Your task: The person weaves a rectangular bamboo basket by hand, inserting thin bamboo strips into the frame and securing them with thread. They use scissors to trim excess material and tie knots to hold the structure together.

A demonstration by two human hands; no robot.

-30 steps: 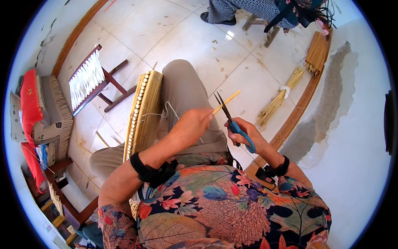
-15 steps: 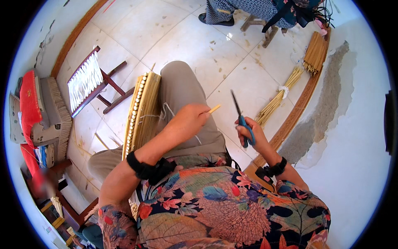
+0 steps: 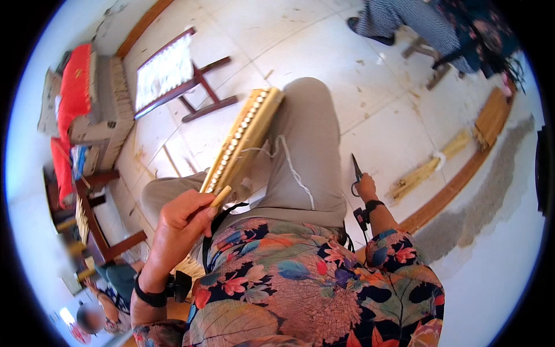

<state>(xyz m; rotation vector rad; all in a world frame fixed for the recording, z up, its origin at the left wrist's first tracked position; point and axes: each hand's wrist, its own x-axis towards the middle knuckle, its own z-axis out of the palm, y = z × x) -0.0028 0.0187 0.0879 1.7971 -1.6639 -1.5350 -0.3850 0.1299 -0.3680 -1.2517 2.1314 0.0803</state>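
Observation:
My left hand (image 3: 184, 217) is closed on a short yellow stalk (image 3: 221, 196), which sticks out between thumb and fingers. The hand is by the near end of a bundle of straw-coloured stalks (image 3: 252, 133) resting on my lap. A row of pale round cut ends runs along that bundle. White string (image 3: 293, 169) trails from it over my thigh. Out to the right, my right hand (image 3: 366, 187) grips dark-bladed scissors (image 3: 356, 168), pointing away from me. Whether the blades are parted is too blurred to tell.
A tied bundle of stalks (image 3: 425, 170) and a thicker one (image 3: 490, 118) lie by the right wall. A low stool with white webbing (image 3: 166, 68) stands ahead left, near a sofa (image 3: 107, 124). Another person sits at upper right; one more is at lower left.
My left hand has swung left and back toward me with the stalk, to the lap bundle's near end. My right hand has drawn nearer my side with the scissors. The view has shifted.

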